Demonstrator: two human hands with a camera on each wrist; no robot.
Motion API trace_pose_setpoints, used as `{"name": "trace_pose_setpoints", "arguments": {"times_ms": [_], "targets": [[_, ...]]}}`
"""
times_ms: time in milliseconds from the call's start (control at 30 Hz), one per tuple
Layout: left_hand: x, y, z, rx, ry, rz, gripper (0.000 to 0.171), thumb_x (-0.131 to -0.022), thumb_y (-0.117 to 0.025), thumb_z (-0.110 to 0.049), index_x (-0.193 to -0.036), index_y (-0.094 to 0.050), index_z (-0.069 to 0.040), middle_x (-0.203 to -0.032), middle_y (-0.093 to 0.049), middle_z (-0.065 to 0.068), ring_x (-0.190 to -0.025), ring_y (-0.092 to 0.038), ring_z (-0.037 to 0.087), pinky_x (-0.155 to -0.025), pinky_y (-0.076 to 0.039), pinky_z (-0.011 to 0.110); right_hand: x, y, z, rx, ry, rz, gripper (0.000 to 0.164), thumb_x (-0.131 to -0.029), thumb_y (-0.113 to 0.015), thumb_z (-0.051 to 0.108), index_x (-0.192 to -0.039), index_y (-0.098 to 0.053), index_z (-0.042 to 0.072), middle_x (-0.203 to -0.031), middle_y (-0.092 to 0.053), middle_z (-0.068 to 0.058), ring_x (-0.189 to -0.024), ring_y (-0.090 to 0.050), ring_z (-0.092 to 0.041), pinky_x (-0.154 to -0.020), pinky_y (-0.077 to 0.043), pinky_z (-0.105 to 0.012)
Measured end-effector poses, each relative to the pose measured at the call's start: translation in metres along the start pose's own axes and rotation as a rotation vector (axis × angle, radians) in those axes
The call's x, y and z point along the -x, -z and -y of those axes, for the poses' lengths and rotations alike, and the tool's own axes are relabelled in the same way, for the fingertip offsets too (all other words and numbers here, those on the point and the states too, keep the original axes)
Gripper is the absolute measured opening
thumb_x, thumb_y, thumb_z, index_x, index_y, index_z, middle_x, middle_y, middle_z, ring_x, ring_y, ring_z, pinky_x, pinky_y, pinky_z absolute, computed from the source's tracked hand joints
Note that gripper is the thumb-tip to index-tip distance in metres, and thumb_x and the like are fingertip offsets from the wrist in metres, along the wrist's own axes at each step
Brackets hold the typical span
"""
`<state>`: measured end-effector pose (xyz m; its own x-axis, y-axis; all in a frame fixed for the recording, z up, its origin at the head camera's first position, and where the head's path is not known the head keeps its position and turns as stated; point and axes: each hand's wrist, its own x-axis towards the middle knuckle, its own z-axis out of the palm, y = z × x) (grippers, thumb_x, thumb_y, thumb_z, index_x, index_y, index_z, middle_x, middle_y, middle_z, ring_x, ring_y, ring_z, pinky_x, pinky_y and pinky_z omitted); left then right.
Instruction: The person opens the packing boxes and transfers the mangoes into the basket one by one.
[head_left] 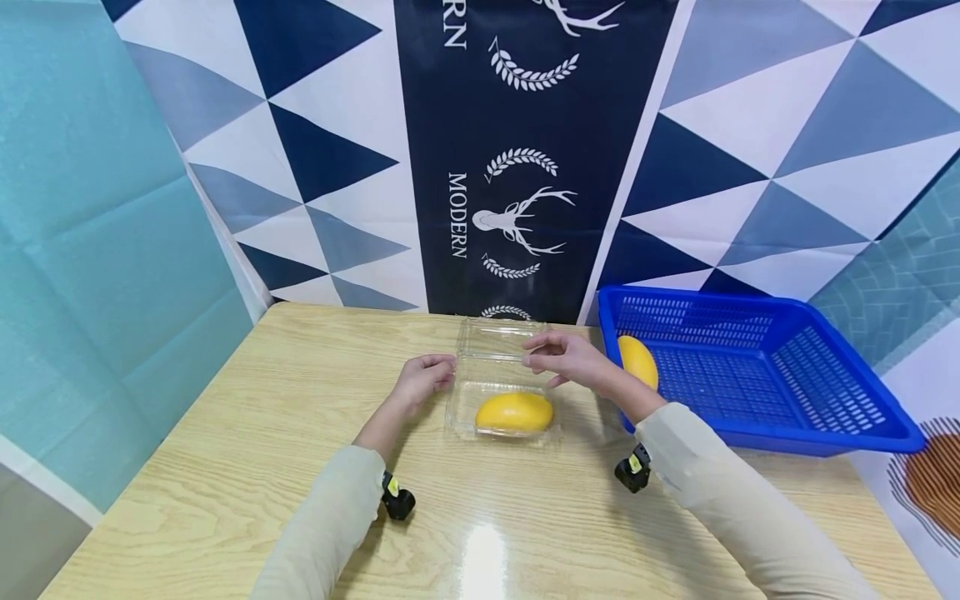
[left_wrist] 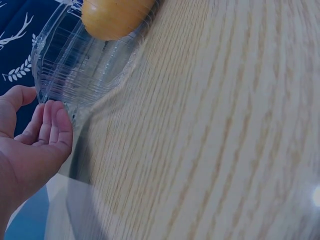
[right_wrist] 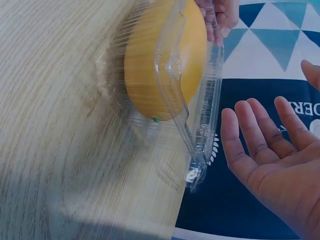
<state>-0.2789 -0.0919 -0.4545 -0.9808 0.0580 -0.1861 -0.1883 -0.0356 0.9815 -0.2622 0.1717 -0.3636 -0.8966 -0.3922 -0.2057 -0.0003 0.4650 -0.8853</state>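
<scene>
Close against left grip [head_left: 422, 382], container [head_left: 489, 373], mango [head_left: 514, 412] inside

On the bench [head_left: 225, 467], a container [head_left: 495, 373] bears a mango [head_left: 514, 413] in its near half, left hand [head_left: 423, 380] at its left edge, right hand [head_left: 570, 360] above its right; farther right, a basket [head_left: 727, 375] holds another mango [head_left: 637, 362].

From my end I see a draped indoor spot, room type unclear: table [head_left: 225, 475], patterned sheet [head_left: 622, 92] far, teal sheet [head_left: 105, 242] left
</scene>
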Motion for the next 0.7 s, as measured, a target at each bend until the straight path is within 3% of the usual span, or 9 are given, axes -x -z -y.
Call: {"name": "trace_pose_setpoints", "arguments": {"times_ms": [167, 367, 533, 700], "targets": [[0.000, 0.000, 0.000, -0.001, 0.006, 0.005, 0.031, -0.089, -0.056, -0.005, -0.117, -0.058, 0.008, -0.116, -0.060, 0.024, -0.085, -0.061, 0.015, -0.079, -0.055, 0.025, -0.001, -0.003, 0.000, -0.009, 0.005, 0.019, 0.053, -0.087, -0.066, 0.034, -0.128, -0.051, 0.004, -0.112, -0.064, -0.011, -0.108, -0.055, -0.036, -0.082, -0.056, -0.044], [0.000, -0.001, -0.001, 0.003, 0.002, 0.008, 0.031, -0.090, -0.057, -0.005, -0.118, -0.058, 0.008, -0.117, -0.060, 0.025, -0.089, -0.062, 0.020, -0.079, -0.055, 0.026, -0.002, -0.007, 0.001, 0.004, 0.009, 0.023, 0.050, -0.086, -0.066, 0.031, -0.127, -0.052, 0.005, -0.113, -0.062, -0.012, -0.099, -0.059, -0.023, -0.083, -0.055, -0.045], [0.001, -0.001, -0.001, 0.006, -0.004, 0.010, 0.032, -0.090, -0.057, -0.006, -0.119, -0.057, 0.009, -0.119, -0.058, 0.026, -0.092, -0.062, 0.023, -0.083, -0.055, 0.029, -0.002, -0.009, 0.002, 0.000, 0.011, 0.028, 0.052, -0.086, -0.067, 0.030, -0.128, -0.051, 0.003, -0.116, -0.061, -0.014, -0.108, -0.056, -0.035, -0.081, -0.056, -0.044], [0.001, 0.000, -0.001, 0.006, -0.005, 0.010, 0.034, -0.090, -0.057, -0.007, -0.120, -0.056, 0.009, -0.120, -0.057, 0.027, -0.094, -0.062, 0.023, -0.088, -0.054, 0.034, -0.003, -0.011, 0.002, 0.014, 0.015, 0.036, 0.054, -0.086, -0.067, 0.030, -0.129, -0.050, 0.001, -0.115, -0.062, -0.013, -0.105, -0.057, -0.032, -0.080, -0.056, -0.041]]}}
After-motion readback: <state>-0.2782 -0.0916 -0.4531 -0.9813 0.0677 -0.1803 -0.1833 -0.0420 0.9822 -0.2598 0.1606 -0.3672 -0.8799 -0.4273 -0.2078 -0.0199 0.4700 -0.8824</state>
